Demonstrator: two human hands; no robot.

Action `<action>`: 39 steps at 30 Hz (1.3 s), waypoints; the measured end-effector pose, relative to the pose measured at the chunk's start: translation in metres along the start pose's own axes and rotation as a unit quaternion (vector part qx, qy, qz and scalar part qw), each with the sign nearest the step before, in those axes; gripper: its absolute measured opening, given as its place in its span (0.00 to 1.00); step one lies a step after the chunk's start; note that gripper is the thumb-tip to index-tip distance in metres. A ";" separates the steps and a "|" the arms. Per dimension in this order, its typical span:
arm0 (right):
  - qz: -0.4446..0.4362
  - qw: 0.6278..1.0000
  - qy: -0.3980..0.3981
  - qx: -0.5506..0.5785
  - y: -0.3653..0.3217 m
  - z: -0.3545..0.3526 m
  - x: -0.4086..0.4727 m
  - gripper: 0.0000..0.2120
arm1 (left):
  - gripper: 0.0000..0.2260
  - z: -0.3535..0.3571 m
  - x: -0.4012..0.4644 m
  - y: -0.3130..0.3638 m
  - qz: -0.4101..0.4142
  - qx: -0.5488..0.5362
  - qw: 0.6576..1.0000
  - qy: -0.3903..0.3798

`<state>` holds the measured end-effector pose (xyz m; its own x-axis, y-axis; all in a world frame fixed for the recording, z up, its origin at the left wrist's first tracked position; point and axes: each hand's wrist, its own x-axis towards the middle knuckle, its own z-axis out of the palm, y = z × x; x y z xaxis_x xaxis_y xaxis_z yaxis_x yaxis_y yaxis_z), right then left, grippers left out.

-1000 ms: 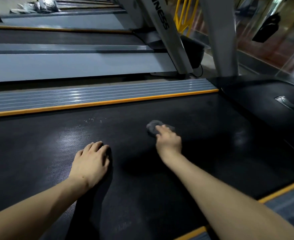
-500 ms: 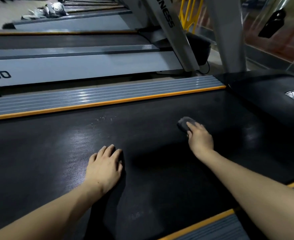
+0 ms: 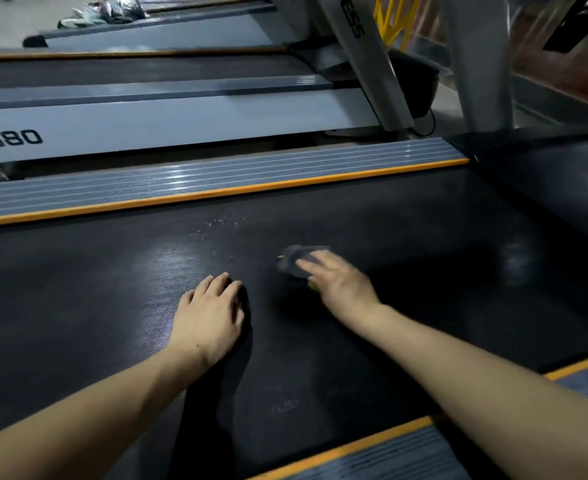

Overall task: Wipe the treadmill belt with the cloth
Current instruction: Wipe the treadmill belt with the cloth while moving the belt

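Observation:
The black treadmill belt (image 3: 407, 237) fills the middle of the head view. A small dark grey cloth (image 3: 294, 259) with a yellow-green edge lies flat on it. My right hand (image 3: 337, 284) presses down on the cloth, fingers over its near side, blurred by motion. My left hand (image 3: 211, 315) rests palm down on the belt to the left of the cloth, fingers together, holding nothing. Pale scuff marks (image 3: 216, 225) show on the belt just beyond the cloth.
Grey ribbed side rails with orange strips (image 3: 216, 192) border the belt on the far side and near right (image 3: 372, 448). The black motor cover (image 3: 545, 174) rises at the right. A second treadmill (image 3: 147, 123) and grey uprights (image 3: 479, 64) stand beyond.
My right hand slid the cloth to the right along the belt, then back left toward my left hand. The left hand stayed planted while the view shifted.

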<state>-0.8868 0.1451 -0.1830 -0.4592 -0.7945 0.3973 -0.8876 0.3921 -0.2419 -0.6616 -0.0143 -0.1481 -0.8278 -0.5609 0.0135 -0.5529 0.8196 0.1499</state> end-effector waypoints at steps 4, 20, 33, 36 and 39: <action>0.222 0.974 0.002 -0.048 0.077 -0.043 -0.016 0.19 | 0.18 0.001 -0.009 0.006 -0.001 0.000 1.000 -0.026; 0.154 0.988 -0.027 -0.004 0.041 -0.057 -0.047 0.22 | 0.20 -0.023 -0.048 0.036 -0.052 -0.023 0.996 -0.074; -0.014 0.997 -0.046 0.066 -0.054 -0.024 -0.063 0.29 | 0.21 -0.015 -0.066 0.054 -0.071 -0.044 0.996 -0.018; 0.125 0.991 -0.042 -0.006 0.032 -0.060 -0.067 0.25 | 0.22 -0.008 -0.066 0.055 -0.079 -0.053 0.995 -0.014; 0.284 0.958 -0.004 -0.041 0.070 -0.087 -0.076 0.19 | 0.20 0.005 -0.075 0.046 -0.057 -0.036 0.997 -0.025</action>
<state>-0.9168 0.2735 -0.1531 -0.8689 -0.4460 0.2148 -0.4947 0.7970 -0.3464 -0.6258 0.0661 -0.1473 -0.7649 -0.6416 -0.0571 -0.6366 0.7395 0.2186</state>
